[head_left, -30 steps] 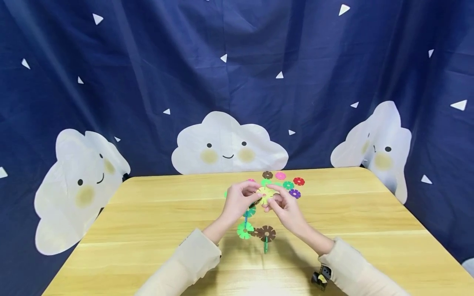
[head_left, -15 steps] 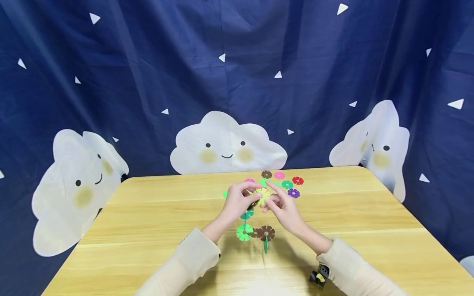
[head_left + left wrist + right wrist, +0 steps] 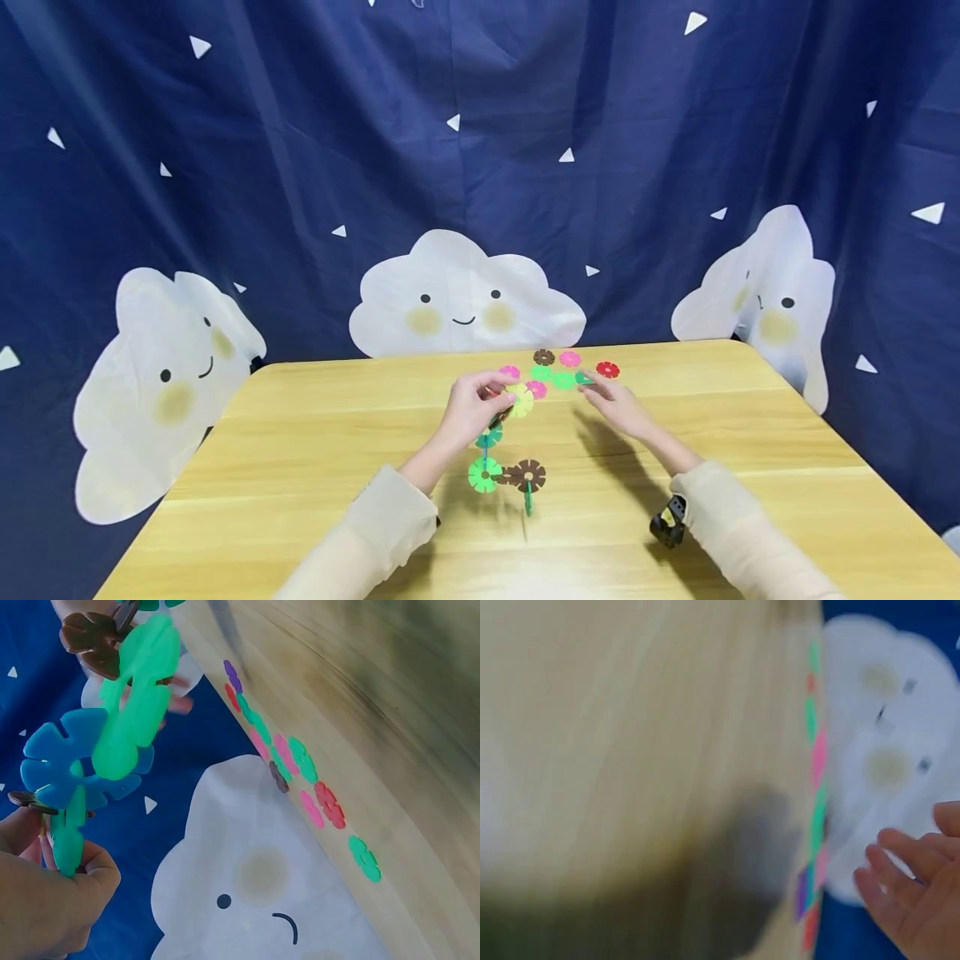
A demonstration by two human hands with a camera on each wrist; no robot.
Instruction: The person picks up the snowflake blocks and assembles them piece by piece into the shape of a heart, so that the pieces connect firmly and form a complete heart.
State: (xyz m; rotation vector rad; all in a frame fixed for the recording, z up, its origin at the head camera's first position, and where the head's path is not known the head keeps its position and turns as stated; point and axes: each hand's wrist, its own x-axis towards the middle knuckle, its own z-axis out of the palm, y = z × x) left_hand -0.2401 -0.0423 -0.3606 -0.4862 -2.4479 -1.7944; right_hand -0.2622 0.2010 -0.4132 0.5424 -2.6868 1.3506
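My left hand (image 3: 468, 408) pinches one end of a chain of slotted plastic snowflake discs above the table. At that end a yellow disc (image 3: 520, 402) shows beside my fingertips. Below hang a teal disc (image 3: 489, 436), a light green disc (image 3: 484, 475) and a brown disc (image 3: 528, 476), joined slot into slot. In the left wrist view a blue disc (image 3: 56, 757) and a bright green disc (image 3: 139, 697) stand close to the camera. My right hand (image 3: 621, 410) is over the table near the loose discs, its fingers extended and holding nothing; the right wrist view shows the same hand (image 3: 919, 892).
Loose discs lie toward the back of the table (image 3: 337, 450): a red disc (image 3: 607, 369), a brown disc (image 3: 543, 357), a pink disc (image 3: 570, 359), a green disc (image 3: 563, 381) and several others. Behind the table hangs a dark blue curtain (image 3: 637, 192) with cloud prints.
My right hand has let go of the yellow disc and moved right toward the loose discs. My left hand has shifted slightly left, carrying the chain with it.
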